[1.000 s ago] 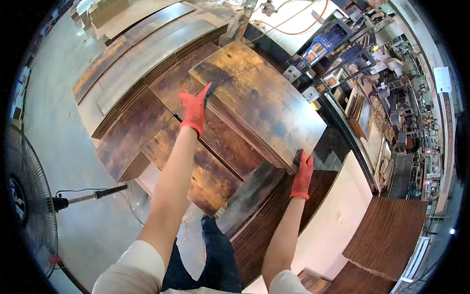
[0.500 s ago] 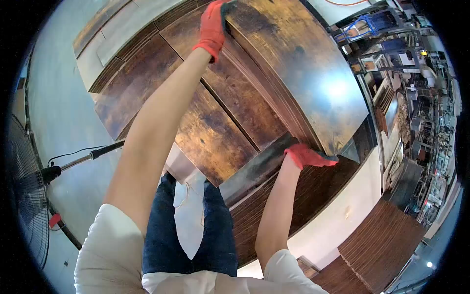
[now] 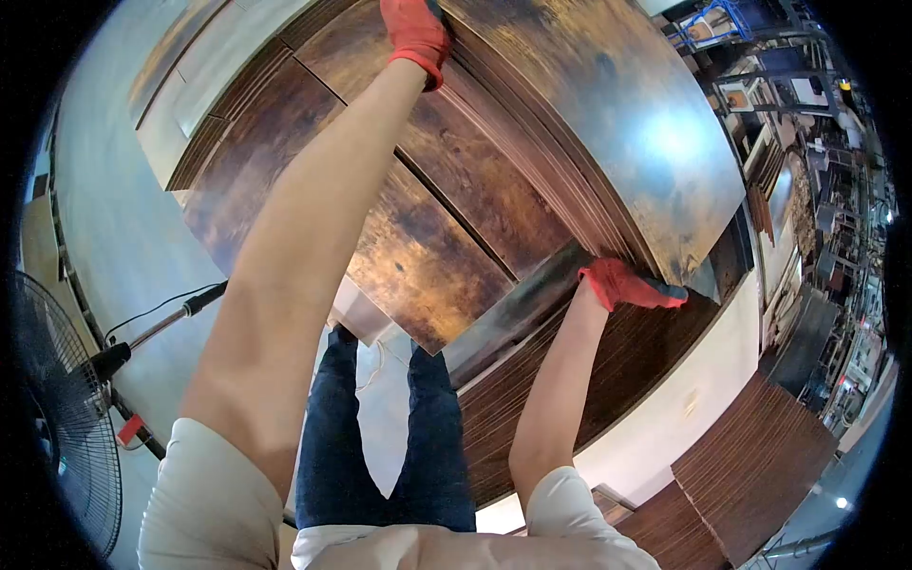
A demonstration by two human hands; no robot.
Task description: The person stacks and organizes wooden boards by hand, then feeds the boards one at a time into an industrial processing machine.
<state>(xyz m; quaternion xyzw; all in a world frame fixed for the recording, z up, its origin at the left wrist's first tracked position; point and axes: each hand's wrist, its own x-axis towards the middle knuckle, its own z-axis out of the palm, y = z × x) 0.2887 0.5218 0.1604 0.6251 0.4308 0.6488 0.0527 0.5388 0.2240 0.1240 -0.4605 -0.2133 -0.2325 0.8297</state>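
Note:
My left hand (image 3: 416,40), in a red glove with dark fingertips, is at the upper edge of a wood-patterned board (image 3: 617,104), its fingers partly cut off by the frame. My right hand (image 3: 627,285), gloved the same way, grips the near corner of that board, with the thumb side against the stack's edge. The brown-and-gold board lies on top of a stack of similar boards (image 3: 560,180), whose layered edges face me. Lower boards (image 3: 432,256) with the same glossy pattern lie to the left, below my left forearm.
At the left stands a fan (image 3: 71,418) with a metal pole. Dark brown striped boards (image 3: 532,408) are stacked by my right forearm, and more brown boards (image 3: 755,456) lie at lower right. Shelves and a blue-framed item (image 3: 708,24) fill the far right.
The whole view has shifted, so the board and both hands appear further right and slightly higher. Both hands stay at the board's edges.

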